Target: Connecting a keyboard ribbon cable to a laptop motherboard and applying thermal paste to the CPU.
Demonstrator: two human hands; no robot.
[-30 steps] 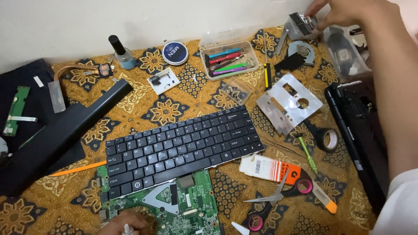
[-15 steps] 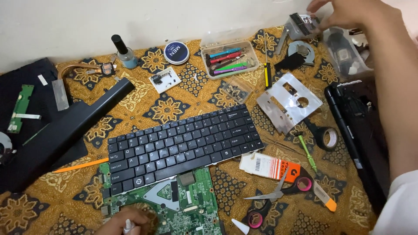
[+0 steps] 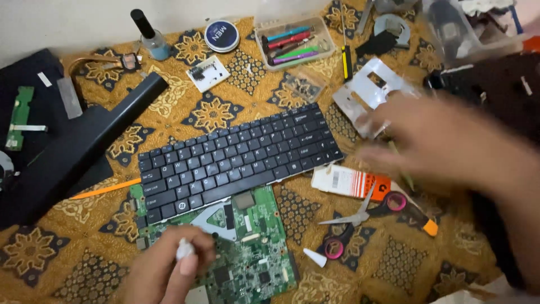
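The left hand (image 3: 169, 270) pinched a small white piece (image 3: 184, 249) over the green circuit board (image 3: 247, 247), just below the black keyboard (image 3: 236, 157). The right hand (image 3: 444, 141), blurred, fingers spread, hovered beyond the keyboard's right edge, above the scissors (image 3: 360, 219).

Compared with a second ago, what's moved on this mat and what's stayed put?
The right hand has left the far right corner, where it held a small grey part, and swept down and inward, blurred, over the metal bracket. Whether it holds anything now cannot be told. The left hand stays on the green circuit board, pinching something small and white. The keyboard and scissors have not moved.
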